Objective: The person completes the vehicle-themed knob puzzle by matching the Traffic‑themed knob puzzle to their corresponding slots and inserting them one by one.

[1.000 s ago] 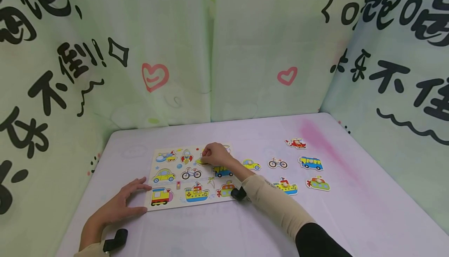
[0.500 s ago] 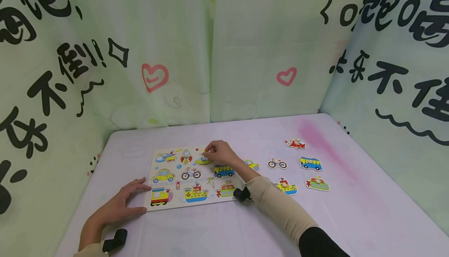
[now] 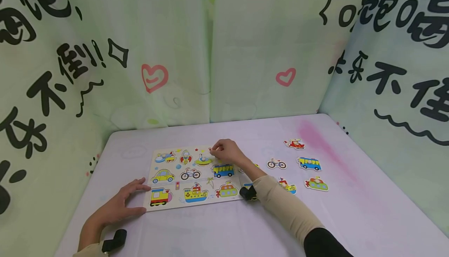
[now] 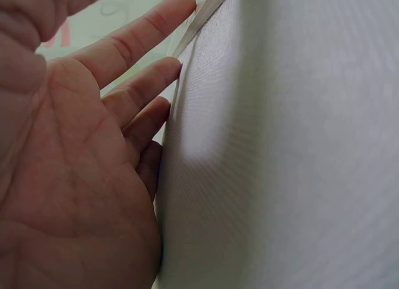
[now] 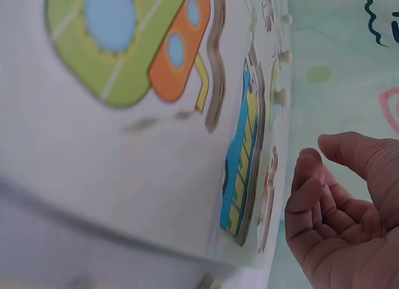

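A white puzzle board (image 3: pixel 175 207) with vehicle pictures lies on the table. A UFO piece (image 3: pixel 203 160) sits in its top row, beside a rocket (image 3: pixel 186 157) and a plane (image 3: pixel 165 157); three knobs stand up there in the right wrist view. My right hand (image 3: pixel 228 151) hovers over the board's top right corner, just right of the UFO. In the right wrist view its fingers (image 5: pixel 305 183) curl loosely, thumb apart, holding nothing. It hides most of the helicopter slot. My left hand (image 3: pixel 122 200) touches the board's left edge with extended fingers and thumb.
Loose pieces lie right of the board: a helicopter (image 3: pixel 294 144), a bicycle (image 3: pixel 276 163), a bus (image 3: pixel 309 163), a submarine (image 3: pixel 317 183) and a ship (image 3: pixel 288 186) partly behind my right sleeve. A yellow car piece is mostly hidden by my right forearm. Printed curtains (image 3: pixel 245 93) border the table.
My right hand has let go of the UFO piece and drawn back to the right. The UFO stays in the board. My left hand has kept its place.
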A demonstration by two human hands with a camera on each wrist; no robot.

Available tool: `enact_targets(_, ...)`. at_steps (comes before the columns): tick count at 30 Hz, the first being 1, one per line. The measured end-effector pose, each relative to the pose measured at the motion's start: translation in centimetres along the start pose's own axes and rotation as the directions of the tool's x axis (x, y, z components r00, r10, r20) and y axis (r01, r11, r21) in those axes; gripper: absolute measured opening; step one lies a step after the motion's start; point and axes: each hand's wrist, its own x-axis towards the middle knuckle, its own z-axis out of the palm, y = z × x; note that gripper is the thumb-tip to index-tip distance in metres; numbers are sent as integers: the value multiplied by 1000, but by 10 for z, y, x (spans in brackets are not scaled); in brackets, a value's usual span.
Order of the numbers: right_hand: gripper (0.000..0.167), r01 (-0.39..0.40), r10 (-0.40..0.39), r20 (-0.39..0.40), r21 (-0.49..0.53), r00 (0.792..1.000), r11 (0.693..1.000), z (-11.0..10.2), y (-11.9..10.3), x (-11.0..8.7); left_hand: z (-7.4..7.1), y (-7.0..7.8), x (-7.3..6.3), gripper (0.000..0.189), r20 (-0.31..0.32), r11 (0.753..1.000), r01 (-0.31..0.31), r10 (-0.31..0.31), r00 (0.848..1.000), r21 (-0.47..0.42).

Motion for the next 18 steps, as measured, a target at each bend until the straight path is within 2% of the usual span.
enact_targets(18,25,-75,75,-79,2,994,997,-31,28,-3,-1,-1,1,56,-6,1000,-14,14,1000,-12)
